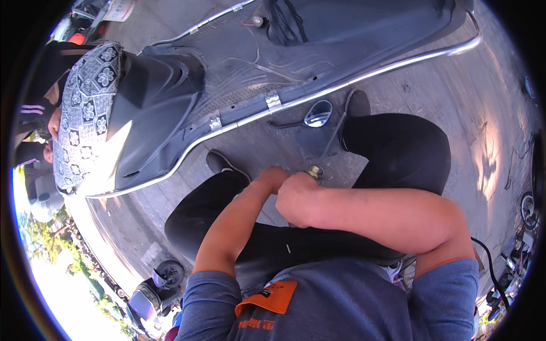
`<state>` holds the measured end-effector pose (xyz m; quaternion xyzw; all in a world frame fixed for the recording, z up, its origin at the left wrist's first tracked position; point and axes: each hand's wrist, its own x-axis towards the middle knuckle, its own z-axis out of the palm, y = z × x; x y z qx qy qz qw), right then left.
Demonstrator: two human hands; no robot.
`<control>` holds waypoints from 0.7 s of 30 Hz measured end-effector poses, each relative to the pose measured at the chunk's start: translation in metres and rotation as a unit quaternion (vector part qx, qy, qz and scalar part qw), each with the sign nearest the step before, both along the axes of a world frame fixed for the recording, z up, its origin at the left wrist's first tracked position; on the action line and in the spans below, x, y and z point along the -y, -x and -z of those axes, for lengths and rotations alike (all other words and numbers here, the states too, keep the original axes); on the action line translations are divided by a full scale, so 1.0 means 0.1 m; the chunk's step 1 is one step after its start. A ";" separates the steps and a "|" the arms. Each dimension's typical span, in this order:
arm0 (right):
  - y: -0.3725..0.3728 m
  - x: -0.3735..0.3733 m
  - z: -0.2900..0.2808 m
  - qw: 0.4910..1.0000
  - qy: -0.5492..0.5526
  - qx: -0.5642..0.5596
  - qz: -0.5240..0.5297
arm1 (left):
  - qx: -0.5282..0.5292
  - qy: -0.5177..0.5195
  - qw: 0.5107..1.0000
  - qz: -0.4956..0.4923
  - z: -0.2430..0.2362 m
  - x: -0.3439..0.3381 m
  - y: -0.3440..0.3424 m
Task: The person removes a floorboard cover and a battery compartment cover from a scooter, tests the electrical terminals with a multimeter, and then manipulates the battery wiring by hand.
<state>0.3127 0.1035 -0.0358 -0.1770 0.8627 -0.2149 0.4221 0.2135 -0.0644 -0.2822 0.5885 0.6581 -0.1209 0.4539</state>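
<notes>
My two hands are close together between my bent knees. My left hand has its fingers curled down, mostly out of sight. My right hand is closed in a fist beside it; what it grips is hidden. Just beyond my right fist is a small yellowish metal piece, too small to make out. Farther forward is a scooter mirror on a dark stem, with dark grey plastic below it.
A scooter with chrome rails lies ahead over the grey floor. At left, another person's hand is by its patterned seat cover. A black cable runs at my right; more scooter parts are at lower left.
</notes>
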 end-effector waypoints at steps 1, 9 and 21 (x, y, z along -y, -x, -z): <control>0.00 0.04 -0.01 1.000 -0.009 -0.002 -0.022 | -0.006 0.040 0.999 0.011 -0.18 -0.18 0.12; -0.09 -0.07 -0.12 0.997 0.053 -0.025 0.049 | 0.107 -0.128 0.917 -0.361 -1.62 -1.83 1.61; -0.29 -0.04 -0.07 0.988 0.098 -0.102 0.068 | -0.340 -0.290 0.877 -0.177 -0.53 -3.04 3.17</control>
